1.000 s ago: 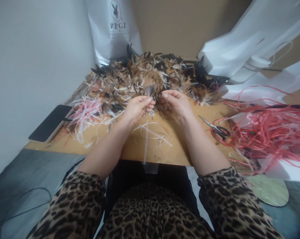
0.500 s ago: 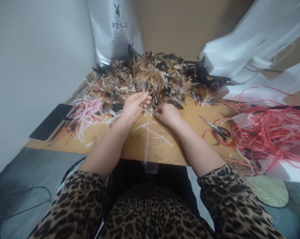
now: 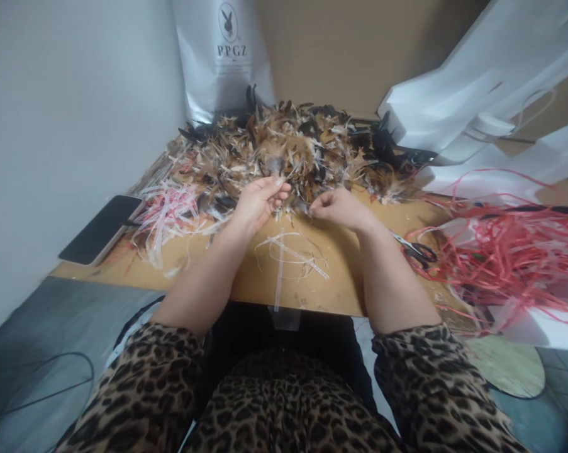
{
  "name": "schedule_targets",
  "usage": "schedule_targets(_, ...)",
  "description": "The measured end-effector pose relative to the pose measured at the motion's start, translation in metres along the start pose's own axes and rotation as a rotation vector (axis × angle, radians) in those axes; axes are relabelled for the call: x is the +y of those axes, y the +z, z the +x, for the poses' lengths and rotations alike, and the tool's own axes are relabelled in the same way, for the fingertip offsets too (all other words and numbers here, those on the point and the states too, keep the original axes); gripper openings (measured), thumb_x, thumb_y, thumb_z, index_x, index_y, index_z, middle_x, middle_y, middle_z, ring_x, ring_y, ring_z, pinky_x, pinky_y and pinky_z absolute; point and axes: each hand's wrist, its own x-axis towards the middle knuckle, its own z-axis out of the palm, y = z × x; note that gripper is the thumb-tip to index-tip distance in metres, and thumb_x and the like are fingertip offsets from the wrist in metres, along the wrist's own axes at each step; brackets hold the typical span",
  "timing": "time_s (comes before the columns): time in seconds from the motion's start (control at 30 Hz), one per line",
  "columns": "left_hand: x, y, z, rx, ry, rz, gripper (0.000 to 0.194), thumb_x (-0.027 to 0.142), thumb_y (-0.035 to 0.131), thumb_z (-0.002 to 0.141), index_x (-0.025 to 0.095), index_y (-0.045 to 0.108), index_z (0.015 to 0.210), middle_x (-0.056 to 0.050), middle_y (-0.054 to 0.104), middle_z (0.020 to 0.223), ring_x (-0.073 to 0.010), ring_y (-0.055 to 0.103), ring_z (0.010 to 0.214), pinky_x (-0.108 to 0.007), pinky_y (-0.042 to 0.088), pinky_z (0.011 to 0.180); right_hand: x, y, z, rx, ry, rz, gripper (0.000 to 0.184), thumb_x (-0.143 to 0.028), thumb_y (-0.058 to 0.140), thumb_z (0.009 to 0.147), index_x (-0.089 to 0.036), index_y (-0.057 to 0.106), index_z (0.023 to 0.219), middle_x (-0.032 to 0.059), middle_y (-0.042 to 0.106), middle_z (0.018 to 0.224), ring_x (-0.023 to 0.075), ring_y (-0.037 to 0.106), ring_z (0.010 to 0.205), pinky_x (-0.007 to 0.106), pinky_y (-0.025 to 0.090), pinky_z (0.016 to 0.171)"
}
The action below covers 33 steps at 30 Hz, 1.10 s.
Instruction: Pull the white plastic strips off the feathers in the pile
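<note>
My left hand (image 3: 259, 202) is closed in a pinch at the front of a big pile of brown, black and white feathers (image 3: 239, 148). A small greyish feather (image 3: 274, 165) stands up from between its thumb and forefinger. To its right, my right hand (image 3: 341, 207) is pinched with thumb against forefinger, just above the tabletop. What it holds, if anything, is too small to make out. Thin white strips (image 3: 280, 264) lie on the brown table (image 3: 331, 296) between my forearms.
Left of the pile are pink and white plastic strips (image 3: 168, 211) and a phone (image 3: 102, 228). Scissors (image 3: 420, 251) lie right of my forearm, beside a tangle of red plastic string (image 3: 514, 258). A white printed bag (image 3: 227, 69) stands behind, and white sheeting (image 3: 434, 94) hangs at right.
My right hand has moved right, away from my left hand, and its forearm now covers part of the scissors. The left hand keeps its pinch on the feather.
</note>
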Motion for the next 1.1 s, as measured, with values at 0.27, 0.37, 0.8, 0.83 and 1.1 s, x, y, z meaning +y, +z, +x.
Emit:
schedule_targets(0.27, -0.008, 0.001, -0.001, -0.087, -0.14, -0.044, 0.007, 0.007, 0.061, 0.084, 0.008, 0.065, 0.078, -0.004, 0.072, 0.072, -0.0041, 0.063, 0.054, -0.011, 0.045, 0.049, 0.0, 0.005, 0.006, 0.112, -0.119, 0.834, 0.028, -0.032, 0.082, 0.053, -0.015, 0.063, 0.065, -0.0047, 0.052, 0.047, 0.0047, 0.041, 0.043, 0.02, 0.027, 0.043)
schedule_targets(0.37, -0.013, 0.003, -0.002, -0.115, -0.217, -0.056, 0.008, 0.005, 0.059, 0.085, 0.008, 0.065, 0.081, -0.006, 0.072, 0.074, -0.0058, 0.066, 0.057, -0.011, 0.045, 0.048, 0.0, 0.027, 0.014, 0.161, -0.158, 0.939, 0.028, -0.033, 0.083, 0.054, -0.016, 0.064, 0.065, -0.0045, 0.055, 0.05, 0.0056, 0.045, 0.046, 0.021, 0.034, 0.047)
schedule_targets(0.8, -0.017, 0.008, -0.004, -0.054, -0.198, -0.043, 0.012, 0.002, 0.059, 0.084, 0.007, 0.065, 0.075, -0.004, 0.068, 0.064, -0.0048, 0.064, 0.055, -0.011, 0.048, 0.055, 0.004, 0.049, 0.021, 0.247, -0.202, 0.835, 0.027, -0.036, 0.08, 0.061, -0.019, 0.061, 0.07, -0.0049, 0.059, 0.054, 0.0069, 0.046, 0.045, 0.021, 0.033, 0.044)
schedule_targets(0.83, -0.018, 0.008, -0.004, -0.049, -0.18, -0.032, 0.011, 0.002, 0.06, 0.083, 0.006, 0.065, 0.075, -0.004, 0.068, 0.064, -0.0046, 0.064, 0.055, -0.011, 0.049, 0.056, 0.005, 0.049, 0.021, 0.244, -0.196, 0.837, 0.028, -0.035, 0.08, 0.061, -0.019, 0.06, 0.069, -0.0049, 0.059, 0.054, 0.0069, 0.047, 0.046, 0.021, 0.034, 0.045)
schedule_targets(1.1, -0.019, 0.008, -0.005, -0.012, -0.043, 0.097, 0.007, 0.008, 0.072, 0.075, 0.009, 0.066, 0.074, -0.002, 0.067, 0.061, -0.0049, 0.062, 0.054, -0.013, 0.048, 0.058, 0.002, 0.043, 0.017, 0.097, -0.064, 0.959, 0.033, -0.037, 0.084, 0.056, -0.019, 0.06, 0.07, -0.0035, 0.059, 0.055, 0.0077, 0.051, 0.048, 0.02, 0.035, 0.045)
